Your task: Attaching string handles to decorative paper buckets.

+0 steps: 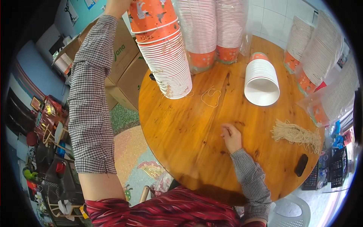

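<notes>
A tall stack of nested paper cups (166,64), white-rimmed with orange printed sides, rises at the far left of the round table; loose strands of string cling to its side. My left hand (118,6) reaches up beside the orange cup (153,17) at the top, its fingers cut off by the upper edge, so their grip is hidden. Over the middle of the table is my right hand (231,139), fingers curled together with nothing visible in them. A loose piece of string (211,99) lies beyond it. To its right rests a bundle of beige strings (297,135).
A shorter cup stack (261,89) lies on its side on the wooden table (181,140). Plastic-wrapped cup stacks (198,34) stand at the back, with wrapped stacks (319,53) along the right. A dark oblong object (301,165) sits near the right edge. Cardboard boxes (126,75) stand at left.
</notes>
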Motion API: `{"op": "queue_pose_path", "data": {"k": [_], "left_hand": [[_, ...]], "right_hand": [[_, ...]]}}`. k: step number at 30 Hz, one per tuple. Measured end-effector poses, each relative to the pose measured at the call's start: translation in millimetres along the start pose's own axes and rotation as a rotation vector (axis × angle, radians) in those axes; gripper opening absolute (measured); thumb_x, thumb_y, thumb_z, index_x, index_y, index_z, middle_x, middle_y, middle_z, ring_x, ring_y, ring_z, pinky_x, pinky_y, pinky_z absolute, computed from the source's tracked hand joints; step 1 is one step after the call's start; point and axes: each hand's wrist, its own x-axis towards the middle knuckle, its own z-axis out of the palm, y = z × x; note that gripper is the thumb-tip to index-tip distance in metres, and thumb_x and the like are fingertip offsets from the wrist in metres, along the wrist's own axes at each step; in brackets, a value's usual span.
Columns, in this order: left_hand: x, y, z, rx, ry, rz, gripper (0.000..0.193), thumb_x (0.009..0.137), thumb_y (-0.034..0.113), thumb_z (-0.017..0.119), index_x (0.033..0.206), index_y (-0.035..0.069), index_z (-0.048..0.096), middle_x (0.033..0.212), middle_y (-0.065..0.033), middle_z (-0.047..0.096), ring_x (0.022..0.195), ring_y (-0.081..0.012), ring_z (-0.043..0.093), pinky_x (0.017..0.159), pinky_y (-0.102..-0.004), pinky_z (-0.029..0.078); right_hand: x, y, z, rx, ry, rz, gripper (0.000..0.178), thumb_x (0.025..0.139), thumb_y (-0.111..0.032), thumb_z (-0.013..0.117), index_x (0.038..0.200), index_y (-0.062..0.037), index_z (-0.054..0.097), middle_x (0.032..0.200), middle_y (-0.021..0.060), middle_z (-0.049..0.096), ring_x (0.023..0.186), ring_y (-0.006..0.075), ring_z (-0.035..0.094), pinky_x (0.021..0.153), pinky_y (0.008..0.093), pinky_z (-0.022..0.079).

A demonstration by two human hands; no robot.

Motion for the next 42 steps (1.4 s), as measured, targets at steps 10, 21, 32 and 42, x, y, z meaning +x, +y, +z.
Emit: {"op": "queue_pose_path", "data": {"k": [10,21,32,42], "left_hand": [[-15,-19,-16,-0.03,-0.003,-0.042,0.012,0.088,0.009,0.064,0.092,-0.002,0.068,0.077,-0.0062,0.067,0.067,-0.0117,0.061,0.06,-0.0249,0.05],[-4,10,-15,-0.12,-0.071,-0.161,0.014,0.089,0.01,0.063,0.092,-0.003,0.068,0.078,-0.0046,0.066,0.068,-0.0107,0.06,0.061,-0.0239,0.048],[-16,-64,-8,-0.097,-0.2,-0.227,0.031,0.093,0.024,0.062,0.119,0.006,0.064,0.098,0.0005,0.063,0.077,-0.0056,0.054,0.074,-0.0219,0.046],[-22,-59,-3,-0.146,-0.18,-0.178,0.025,0.093,0.022,0.062,0.112,0.006,0.068,0.09,0.0047,0.061,0.079,-0.0054,0.052,0.077,-0.0209,0.045]], "right_hand": [[0,-7,-4,-0.111,-0.069,-0.02,0.018,0.093,-0.002,0.054,0.109,0.0044,0.06,0.095,0.012,0.064,0.078,0.0155,0.065,0.069,0.0259,0.053],[0,-7,-4,-0.136,-0.067,-0.026,0.017,0.092,-0.003,0.056,0.108,0.003,0.061,0.095,0.0111,0.063,0.076,0.0153,0.065,0.069,0.0259,0.051],[-2,-8,-3,-0.138,-0.075,-0.043,0.017,0.092,-0.003,0.055,0.107,0.0036,0.06,0.094,0.0114,0.063,0.076,0.0155,0.065,0.068,0.0263,0.051],[1,-11,-5,-0.15,-0.067,-0.046,0.015,0.093,-0.003,0.054,0.105,0.0039,0.06,0.094,0.0123,0.063,0.075,0.0168,0.065,0.068,0.0263,0.052]]}}
